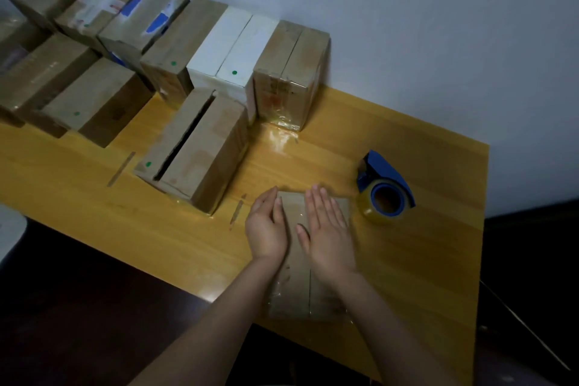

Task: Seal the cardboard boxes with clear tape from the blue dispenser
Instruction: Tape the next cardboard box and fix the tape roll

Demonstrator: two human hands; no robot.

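Cardboard box (294, 288): table (438, 260) near edge, under both hands, long axis 12–6. Left hand (266, 229), right hand (329, 235): fingers straight, pressing flat, gripping nothing. Blue dispenser (387, 188): 2 o'clock from right hand, nearer it.

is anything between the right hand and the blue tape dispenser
Nothing visible. The right hand lies flat on the small box, and the tape dispenser sits on the table just to that box's right, with only bare wood between them.
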